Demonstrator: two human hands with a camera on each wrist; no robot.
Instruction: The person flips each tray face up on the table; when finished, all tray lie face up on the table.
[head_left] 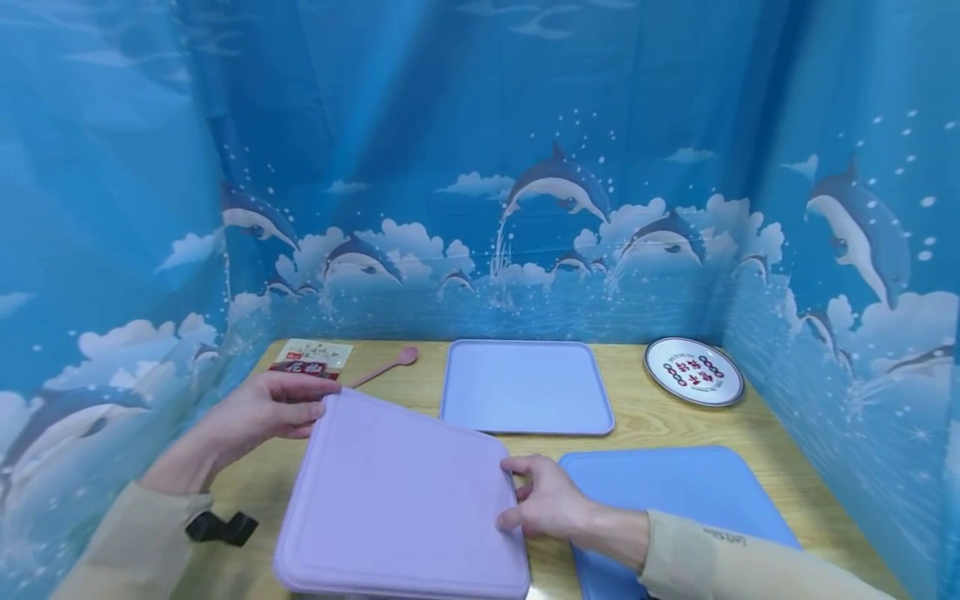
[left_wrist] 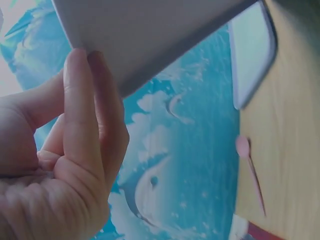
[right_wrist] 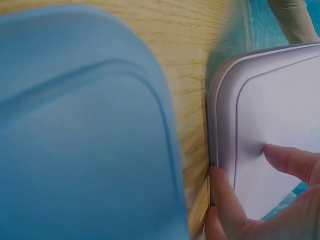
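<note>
A: Where is the purple tray (head_left: pixel 420 492), and how is it held?

B: It is held tilted over the near part of the table (head_left: pixel 630 421), left of the blue tray (head_left: pixel 667 479). Its far left corner is pinched by the fingers of the left hand (head_left: pixel 273 407). Its right edge is gripped by the right hand (head_left: pixel 547 500), with the thumb pressed on the broad face and the fingers set at the rim. Whether the near edge is supported cannot be told.

A: What could go wrong?

B: A slip at the left corner seems likeliest, since only fingertips appear to be engaged there and the surface looks smooth. If that corner were lost, the tray could be twisted out of the right hand. The blue tray might be nudged, as the right forearm (head_left: pixel 622 533) is stretched across it. With a forward swing, the pale tray (head_left: pixel 525 387) could be knocked or the pink spoon (head_left: pixel 401 359) brushed.

A: What is shown by one view alone?

B: By the left wrist view, the shaded underside is shown, its corner outlined against the curtain (left_wrist: pixel 210 125). By the right wrist view, fingers partly hidden from the head camera are revealed along the rim. The plate (head_left: pixel 693 372) is found only in the head view.
</note>
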